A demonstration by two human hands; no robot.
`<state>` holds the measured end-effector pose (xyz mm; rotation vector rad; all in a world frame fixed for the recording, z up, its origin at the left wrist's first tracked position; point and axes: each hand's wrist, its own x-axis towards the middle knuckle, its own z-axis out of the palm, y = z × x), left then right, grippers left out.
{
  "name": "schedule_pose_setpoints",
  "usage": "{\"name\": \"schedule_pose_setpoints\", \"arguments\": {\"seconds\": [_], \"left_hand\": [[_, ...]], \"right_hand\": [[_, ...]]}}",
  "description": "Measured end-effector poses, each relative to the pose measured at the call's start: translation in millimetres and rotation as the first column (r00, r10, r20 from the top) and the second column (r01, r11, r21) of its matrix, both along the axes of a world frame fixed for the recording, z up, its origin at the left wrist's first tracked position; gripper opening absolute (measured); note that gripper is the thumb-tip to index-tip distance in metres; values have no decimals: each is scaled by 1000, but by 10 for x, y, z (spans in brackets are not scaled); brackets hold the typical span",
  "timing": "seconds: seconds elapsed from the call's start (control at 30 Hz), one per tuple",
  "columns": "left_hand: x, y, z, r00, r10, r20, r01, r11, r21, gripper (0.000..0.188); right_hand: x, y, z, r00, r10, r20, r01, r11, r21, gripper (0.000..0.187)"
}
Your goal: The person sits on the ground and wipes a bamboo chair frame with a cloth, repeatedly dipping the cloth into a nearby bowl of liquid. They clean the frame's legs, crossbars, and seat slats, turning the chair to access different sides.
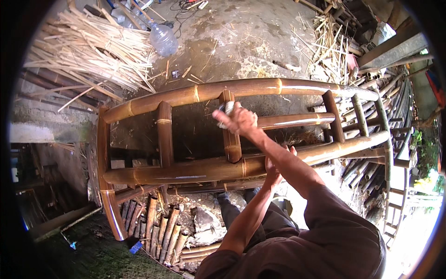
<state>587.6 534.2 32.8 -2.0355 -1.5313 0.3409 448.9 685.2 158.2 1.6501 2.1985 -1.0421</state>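
Bamboo forms the glossy brown frame (218, 170) stretching across the person's front, its near rail (153, 176) just before the body, presumably so both arms can reach the inner parts. The right hand (242, 123) presses a pale, cloth-like wad (229, 108) to a short post (232, 145) between the two long rails; its fingers are bent around the wad, one jutting out leftward, though blur hides how tight the hold is. Softness probably lets the wad follow the post's round surface. Beneath the right forearm, the left hand (273, 169) is at the near rail, probably steadying the frame; how far its fingers close is impossible to tell, since that forearm covers part of them. Split strips (97, 46) lie heaped beyond the frame's left end, and cut poles (162, 235) lie side by side below, perhaps so they do not roll.
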Motion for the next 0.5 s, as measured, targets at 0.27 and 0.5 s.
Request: {"name": "schedule_pose_setpoints", "arguments": {"seconds": [0.27, 0.5], "left_hand": [[-187, 112, 461, 955, -114, 272, 145, 985, -98, 55], [-116, 332, 825, 528, -157, 835, 45, 987, 157, 30]], "right_hand": [[32, 297, -788, 960, -270, -67, 276, 956, 101, 91], [-219, 119, -577, 965, 259, 43, -190, 580, 792, 41]]}}
